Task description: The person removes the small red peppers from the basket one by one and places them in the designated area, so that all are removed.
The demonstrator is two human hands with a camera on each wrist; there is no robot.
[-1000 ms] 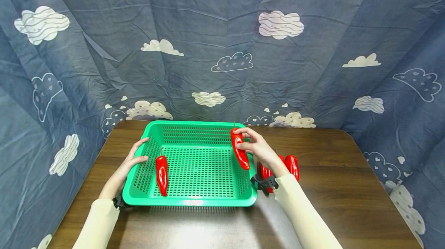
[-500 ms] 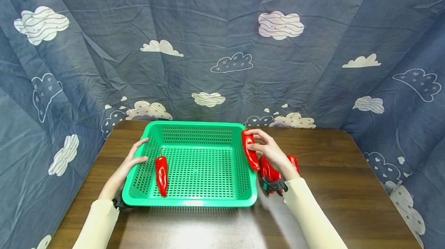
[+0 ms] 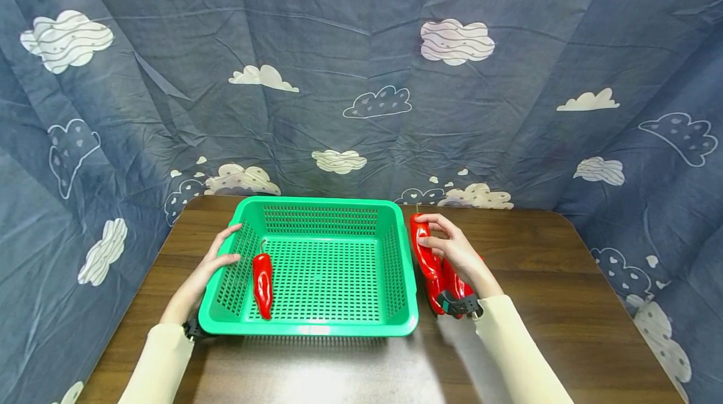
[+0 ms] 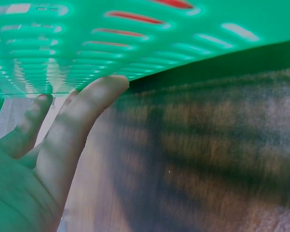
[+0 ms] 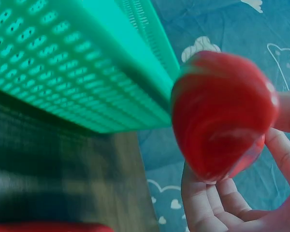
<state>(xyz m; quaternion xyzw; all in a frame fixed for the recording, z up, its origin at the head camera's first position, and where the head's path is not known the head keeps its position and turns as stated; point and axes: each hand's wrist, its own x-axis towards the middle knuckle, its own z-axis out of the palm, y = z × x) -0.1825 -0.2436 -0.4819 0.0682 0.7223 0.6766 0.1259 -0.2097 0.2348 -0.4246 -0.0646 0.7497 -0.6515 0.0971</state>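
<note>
My right hand [image 3: 454,250] pinches a long, glossy red pepper [image 3: 422,244], stem pointing away, just outside the right rim of the green slotted basket [image 3: 316,329]. In the right wrist view the held pepper [image 5: 222,116] shows end-on beside the basket's outer wall [image 5: 63,53], thumb and fingers around it. Another red pepper [image 3: 262,285] lies inside the basket toward its left wall. My left hand [image 3: 200,275] is at the basket's left side, its fingers fairly straight and apart. In the left wrist view, its fingertips [image 4: 118,83] are right at the basket's slotted wall.
More red peppers [image 3: 454,281] lie on the brown wooden table [image 3: 542,278] to the right of the basket, partly hidden under my right hand and wrist strap. A dark blue cloud-patterned curtain [image 3: 339,122] hangs behind the table and along its sides.
My right hand has carried the pepper rightward, from over the basket's right end, across the rim to outside it. The left hand, the basket and the pepper inside have stayed put.
</note>
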